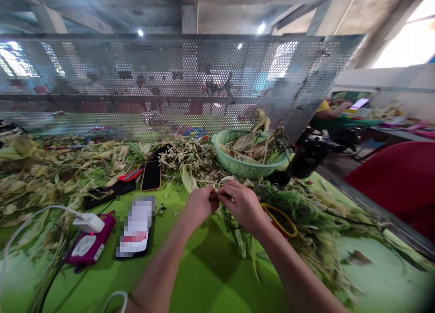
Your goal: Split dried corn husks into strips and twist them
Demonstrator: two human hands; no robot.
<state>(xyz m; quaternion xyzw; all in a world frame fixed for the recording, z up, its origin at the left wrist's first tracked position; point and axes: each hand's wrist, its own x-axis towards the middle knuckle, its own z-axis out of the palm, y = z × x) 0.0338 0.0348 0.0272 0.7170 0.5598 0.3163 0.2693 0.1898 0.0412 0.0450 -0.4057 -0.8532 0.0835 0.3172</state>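
Observation:
My left hand and my right hand meet above the green table, fingertips pinched together on a small dark piece with thin dark wire or stem hanging below it. What the piece is stays hidden by the fingers. Dried leaf strips lie heaped just beyond the hands. Yellow-handled scissors lie right of my right hand.
A green basket of husks stands behind. Left of my hands lie a phone, a second phone, a pink power bank with white charger and cable. A perforated metal screen closes the back. Another person sits far right.

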